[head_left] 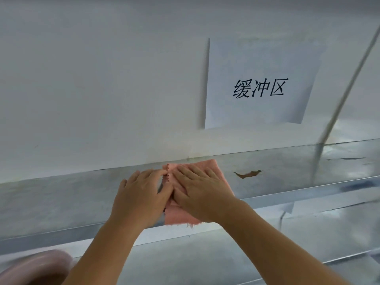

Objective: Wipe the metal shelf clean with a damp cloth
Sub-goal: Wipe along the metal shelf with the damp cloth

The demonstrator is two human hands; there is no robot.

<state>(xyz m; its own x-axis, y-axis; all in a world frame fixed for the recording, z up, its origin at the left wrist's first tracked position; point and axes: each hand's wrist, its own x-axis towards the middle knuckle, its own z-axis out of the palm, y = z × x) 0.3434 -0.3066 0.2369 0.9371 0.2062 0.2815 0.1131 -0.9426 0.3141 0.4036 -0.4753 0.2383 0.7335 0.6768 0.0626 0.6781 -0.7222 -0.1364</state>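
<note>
2 hands (144, 194) flat on cloth (213, 168), shelf (61, 198) beneath.

A cloth (195, 194) lies flat on the metal shelf (61, 200), reaching from the shelf's back edge at the wall (102, 89) to its front lip. 2 hands rest side by side on it: the right hand (202, 190) flat on the cloth, the left hand (141, 194) at its left edge. Right of the cloth, a stain (247, 174) marks the shelf. A paper sign (261, 83) hangs on the wall above. A lower shelf (226, 256) sits beneath, and a basin (39, 268) lies at the lower left.
</note>
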